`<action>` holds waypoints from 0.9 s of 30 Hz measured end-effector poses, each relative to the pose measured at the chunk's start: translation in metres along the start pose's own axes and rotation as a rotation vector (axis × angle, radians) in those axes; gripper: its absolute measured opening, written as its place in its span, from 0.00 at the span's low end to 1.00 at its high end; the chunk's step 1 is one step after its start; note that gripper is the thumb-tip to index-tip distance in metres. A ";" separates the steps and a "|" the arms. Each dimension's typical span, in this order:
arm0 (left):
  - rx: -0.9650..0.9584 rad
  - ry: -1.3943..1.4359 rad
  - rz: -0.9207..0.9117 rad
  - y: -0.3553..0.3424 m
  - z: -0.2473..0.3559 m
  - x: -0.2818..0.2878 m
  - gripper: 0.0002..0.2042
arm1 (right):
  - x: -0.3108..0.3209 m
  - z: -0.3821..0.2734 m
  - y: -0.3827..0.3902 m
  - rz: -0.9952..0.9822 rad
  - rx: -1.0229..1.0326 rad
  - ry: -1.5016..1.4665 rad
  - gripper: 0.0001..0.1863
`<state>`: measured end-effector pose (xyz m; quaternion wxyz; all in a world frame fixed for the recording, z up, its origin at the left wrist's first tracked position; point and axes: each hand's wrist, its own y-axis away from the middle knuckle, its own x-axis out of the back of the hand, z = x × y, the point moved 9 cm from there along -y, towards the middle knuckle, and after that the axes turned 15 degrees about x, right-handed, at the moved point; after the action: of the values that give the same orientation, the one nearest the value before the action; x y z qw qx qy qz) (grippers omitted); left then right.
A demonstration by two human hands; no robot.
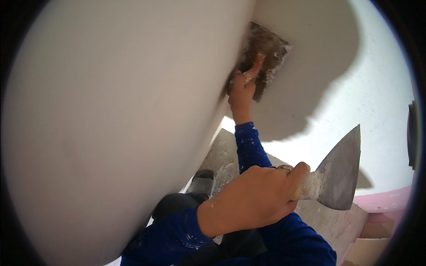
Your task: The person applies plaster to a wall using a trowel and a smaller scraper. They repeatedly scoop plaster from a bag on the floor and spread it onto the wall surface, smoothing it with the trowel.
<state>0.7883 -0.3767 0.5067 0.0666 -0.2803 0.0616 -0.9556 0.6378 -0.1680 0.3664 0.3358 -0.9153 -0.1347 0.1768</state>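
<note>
The right hand (242, 96), in the upper middle of the frame, is closed around the lower part of the orange handle of a flat rectangular trowel (266, 56). The trowel's long axis slants from upper right to lower left, and the handle runs roughly along it, its free end pointing up and to the right. The plate is brown and smeared with white, and appears to lie flat on the right-hand wall (317, 53), its left edge close to the corner with the smooth pale wall (115, 119) filling the left of the frame.

The left hand (250, 199), lower centre, has its fingers wrapped around the pale handle of a putty knife (336, 175), back of the hand toward the camera and a ring on one finger. The knife's long axis runs across the frame, rising slightly to the right; the grey blade fans out that way, its broad edge nearly upright with the upper corner at a sharp point. Behind the blade lie the bright part of the right-hand wall and the grey floor (224, 148).

Both blue sleeves (250, 144) carry white specks. The left forearm passes in front of the right arm. A dark shoe (203, 182) stands on the floor, left of centre.
</note>
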 end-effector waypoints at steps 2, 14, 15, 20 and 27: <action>0.111 -0.009 -0.102 -0.002 -0.006 -0.012 0.23 | 0.008 -0.004 -0.001 0.029 0.051 0.116 0.14; 0.262 -0.090 -0.104 0.027 -0.177 0.127 0.25 | 0.005 0.033 0.018 0.435 -0.300 -0.055 0.14; 0.280 -0.094 -0.105 0.034 -0.192 0.144 0.25 | 0.011 0.038 0.027 0.548 -0.331 -0.035 0.13; 0.346 -0.069 -0.135 0.025 -0.271 0.215 0.24 | 0.017 0.051 0.001 0.476 -0.134 -0.162 0.14; 0.239 -0.089 -0.263 0.066 -0.369 0.330 0.25 | -0.022 0.078 0.059 0.581 -0.134 -0.146 0.16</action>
<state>0.3189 -0.4656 0.3626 -0.0235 -0.3182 -0.0927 -0.9432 0.5937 -0.1758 0.2768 0.1993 -0.9206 0.0977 0.3214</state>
